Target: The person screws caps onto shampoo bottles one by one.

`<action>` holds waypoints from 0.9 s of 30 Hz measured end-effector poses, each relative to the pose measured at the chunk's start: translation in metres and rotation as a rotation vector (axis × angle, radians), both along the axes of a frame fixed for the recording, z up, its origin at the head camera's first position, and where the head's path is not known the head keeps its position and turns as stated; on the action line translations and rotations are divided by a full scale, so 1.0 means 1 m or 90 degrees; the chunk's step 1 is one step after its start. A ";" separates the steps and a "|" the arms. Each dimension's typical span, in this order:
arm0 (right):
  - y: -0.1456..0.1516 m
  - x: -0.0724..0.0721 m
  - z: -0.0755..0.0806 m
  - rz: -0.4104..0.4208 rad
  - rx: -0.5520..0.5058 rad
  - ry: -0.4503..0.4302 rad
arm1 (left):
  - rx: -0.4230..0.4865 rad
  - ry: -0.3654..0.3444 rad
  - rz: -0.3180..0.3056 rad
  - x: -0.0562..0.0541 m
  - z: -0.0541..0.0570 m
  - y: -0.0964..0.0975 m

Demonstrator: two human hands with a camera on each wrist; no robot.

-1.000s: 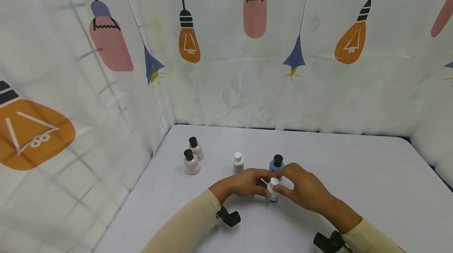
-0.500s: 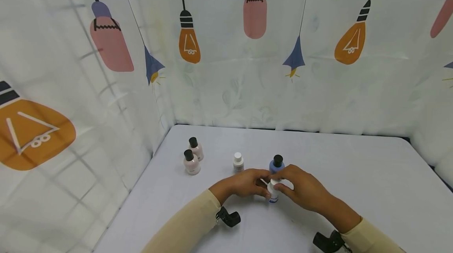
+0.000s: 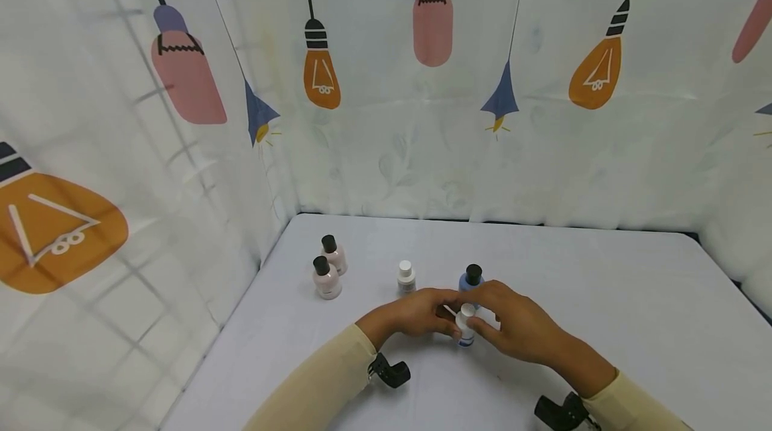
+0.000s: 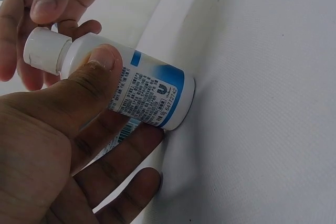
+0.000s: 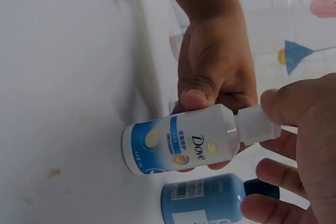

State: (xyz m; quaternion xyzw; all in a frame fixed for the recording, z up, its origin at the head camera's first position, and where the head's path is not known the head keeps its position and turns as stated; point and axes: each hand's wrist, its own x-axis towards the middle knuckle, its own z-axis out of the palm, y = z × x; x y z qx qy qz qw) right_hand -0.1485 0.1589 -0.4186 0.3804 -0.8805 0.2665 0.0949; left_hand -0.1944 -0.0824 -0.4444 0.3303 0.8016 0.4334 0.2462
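White tabletop point(image 3: 603, 297) carries five bottles: one white Dove bottle point(image 3: 464, 328) gripped by left hand point(image 3: 416, 314), right hand point(image 3: 519, 327) fingers pinching its cap; one blue bottle point(image 3: 471, 278) beyond them, two pink bottles point(image 3: 327, 277), one white bottle point(image 3: 406, 275).

bright, even light, soft shadows, wide-angle bending at edges.

White table point(image 3: 603, 297) bearing five small bottles point(image 3: 326, 277).
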 end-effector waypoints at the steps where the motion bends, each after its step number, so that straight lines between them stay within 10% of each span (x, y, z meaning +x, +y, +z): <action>1: 0.000 -0.001 0.000 0.012 0.005 0.006 | 0.000 0.002 -0.001 0.000 0.000 0.000; 18: -0.004 0.000 -0.005 -0.060 0.021 0.010 | 0.005 0.007 -0.010 -0.001 0.000 0.001; 27: 0.000 0.000 0.001 0.018 0.018 0.030 | -0.010 0.001 0.010 0.000 -0.001 0.000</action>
